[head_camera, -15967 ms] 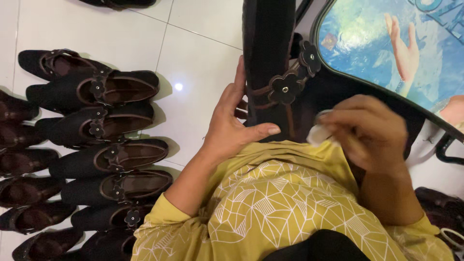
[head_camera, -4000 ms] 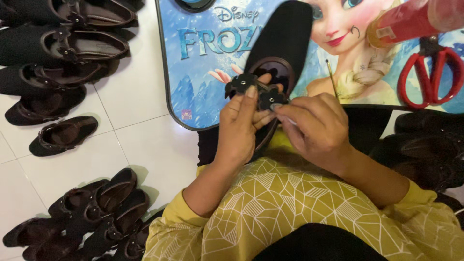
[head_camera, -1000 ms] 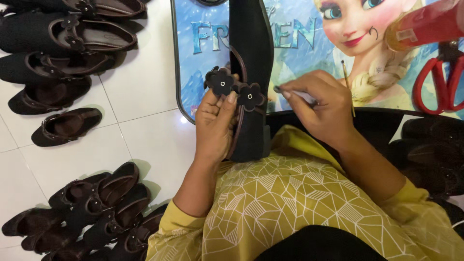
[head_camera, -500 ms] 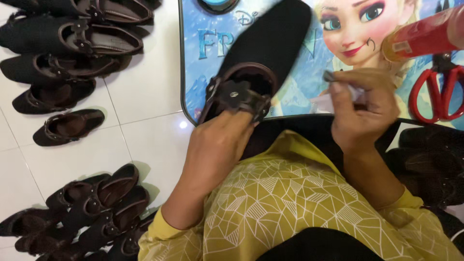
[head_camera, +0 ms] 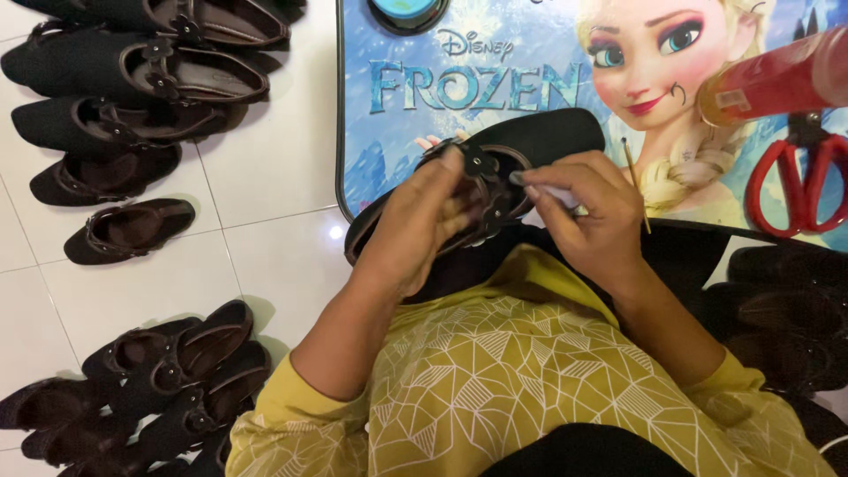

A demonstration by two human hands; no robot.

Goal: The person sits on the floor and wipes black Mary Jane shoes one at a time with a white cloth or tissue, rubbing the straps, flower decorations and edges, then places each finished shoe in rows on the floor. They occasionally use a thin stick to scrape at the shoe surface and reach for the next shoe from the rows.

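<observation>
The shoe point(head_camera: 530, 146) in hand is black with a dark brown lining; the sleeves and top point(head_camera: 530, 371) are mustard yellow with a white web of lines; the board point(head_camera: 397, 106) is blue and printed with a cartoon figure; the scissors point(head_camera: 799, 181) have red handles; the floor tiles point(head_camera: 274, 141) are white

Bright overhead light, tile glare, sharp
</observation>
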